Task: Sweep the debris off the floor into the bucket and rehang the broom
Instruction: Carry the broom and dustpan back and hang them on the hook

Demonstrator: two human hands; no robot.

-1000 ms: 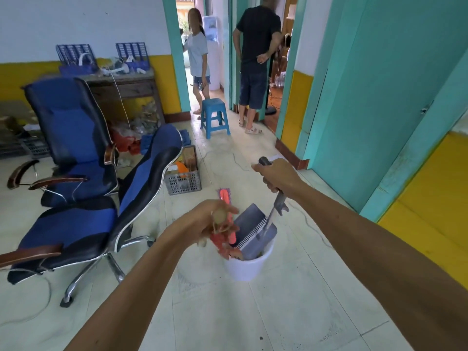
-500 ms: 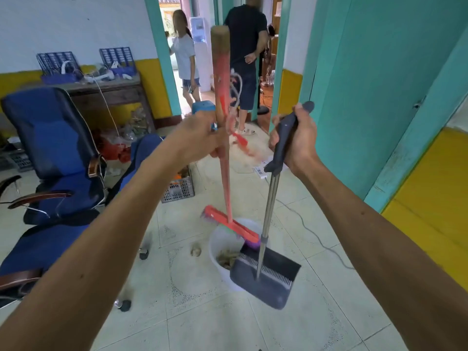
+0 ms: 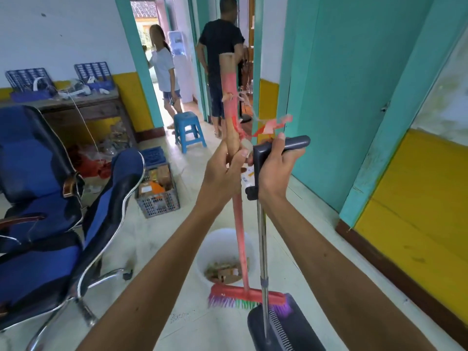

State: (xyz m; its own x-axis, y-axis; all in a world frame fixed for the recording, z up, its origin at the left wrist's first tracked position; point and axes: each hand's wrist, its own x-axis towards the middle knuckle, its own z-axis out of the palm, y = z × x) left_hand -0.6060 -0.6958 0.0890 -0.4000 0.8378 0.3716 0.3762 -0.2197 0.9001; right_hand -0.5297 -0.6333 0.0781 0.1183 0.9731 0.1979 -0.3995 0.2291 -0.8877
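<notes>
My left hand [image 3: 222,173] grips the red wooden broom [image 3: 239,239] by its handle, upright, with frayed red string near the top. The broom's red head with purple and green bristles [image 3: 247,297] hangs just in front of the white bucket [image 3: 207,249]. Brown debris [image 3: 222,271] lies inside the bucket. My right hand [image 3: 274,168] grips the dark grey handle of the long-handled dustpan [image 3: 283,328], whose pan sits low at the bottom, right of the broom head. The two handles are side by side.
Two blue office chairs [image 3: 45,198] stand at the left. A grey crate [image 3: 158,196] of items sits on the floor beyond the bucket, and a blue stool [image 3: 188,130] farther off. Two people stand at the doorway [image 3: 192,72]. A teal door [image 3: 342,97] is to the right.
The camera tilted up and both hands came close together. The broom head moved off the bucket rim toward me, and the dustpan moved nearer and lower in view.
</notes>
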